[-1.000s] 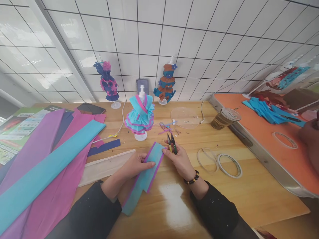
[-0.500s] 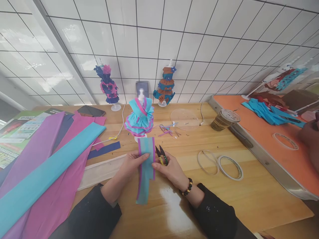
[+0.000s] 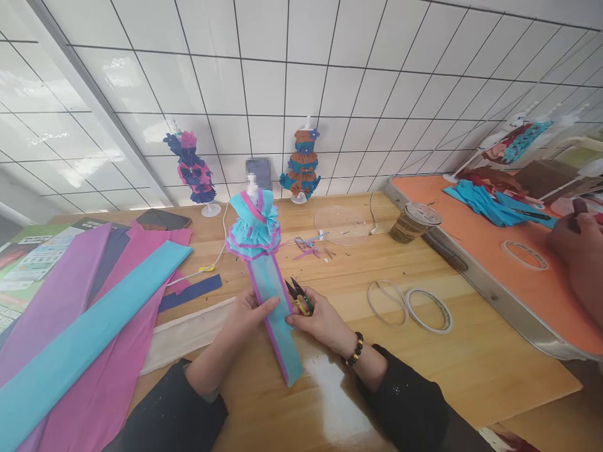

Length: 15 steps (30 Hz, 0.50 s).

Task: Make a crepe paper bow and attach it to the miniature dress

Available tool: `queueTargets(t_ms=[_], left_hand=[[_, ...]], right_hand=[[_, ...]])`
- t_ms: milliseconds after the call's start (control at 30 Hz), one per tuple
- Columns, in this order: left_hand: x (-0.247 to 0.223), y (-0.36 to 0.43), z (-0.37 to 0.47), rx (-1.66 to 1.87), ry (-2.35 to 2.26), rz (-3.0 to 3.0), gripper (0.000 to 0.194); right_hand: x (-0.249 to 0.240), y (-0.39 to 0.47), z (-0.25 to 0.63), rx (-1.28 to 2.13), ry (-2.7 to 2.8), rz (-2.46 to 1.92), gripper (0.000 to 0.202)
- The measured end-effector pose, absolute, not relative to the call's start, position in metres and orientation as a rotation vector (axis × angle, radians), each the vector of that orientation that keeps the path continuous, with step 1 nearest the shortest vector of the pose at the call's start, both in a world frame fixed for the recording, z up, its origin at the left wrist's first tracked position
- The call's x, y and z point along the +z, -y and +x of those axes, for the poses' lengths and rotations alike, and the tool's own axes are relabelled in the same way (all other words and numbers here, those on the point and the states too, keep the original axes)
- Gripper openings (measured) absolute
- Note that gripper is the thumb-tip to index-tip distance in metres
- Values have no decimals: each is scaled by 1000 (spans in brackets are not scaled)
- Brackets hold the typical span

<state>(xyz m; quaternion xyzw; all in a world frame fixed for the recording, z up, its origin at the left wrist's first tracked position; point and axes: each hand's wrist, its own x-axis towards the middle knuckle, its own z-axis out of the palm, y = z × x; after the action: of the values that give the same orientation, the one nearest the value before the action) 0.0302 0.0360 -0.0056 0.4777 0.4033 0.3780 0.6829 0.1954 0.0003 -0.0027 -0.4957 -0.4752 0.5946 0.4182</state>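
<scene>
Between my hands runs a long light-blue strip (image 3: 274, 285) with purple edges, slanting from the dressed doll form down toward me. My left hand (image 3: 250, 312) is closed on its left side, thumb on top. My right hand (image 3: 320, 319) pinches the right edge with its thumb and also holds small thread snips (image 3: 300, 297), blades apart and pointing away from me. Just beyond the strip's far end stands a small doll form in a ruffled light-blue dress (image 3: 255, 227) with pink and purple trim. The fingers under the strip are hidden.
Folded blue, pink and purple sheets (image 3: 94, 314) cover the left side. Two more dressed forms stand by the tiled wall. Thread scraps (image 3: 308, 245), a tape roll (image 3: 428, 310) and a lidded cup (image 3: 415, 223) lie rightward. Another person's hand (image 3: 581, 251) is over the orange table (image 3: 471, 251).
The strip, its far part doubled before, now lies extended in one length, its near end swung right. Both hands keep their hold. The whole view has shifted slightly.
</scene>
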Motion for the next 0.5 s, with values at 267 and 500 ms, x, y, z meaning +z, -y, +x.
queueTargets(t_ms=[267,500], left_hand=[[1,-31,33,667,-1017,1404,20],[1,-26,35,725,-1081,1433,21]], right_hand=[[8,-7,223,1668,1320,-1239,51],[12,-12,243,1712,1418,-1209,47]])
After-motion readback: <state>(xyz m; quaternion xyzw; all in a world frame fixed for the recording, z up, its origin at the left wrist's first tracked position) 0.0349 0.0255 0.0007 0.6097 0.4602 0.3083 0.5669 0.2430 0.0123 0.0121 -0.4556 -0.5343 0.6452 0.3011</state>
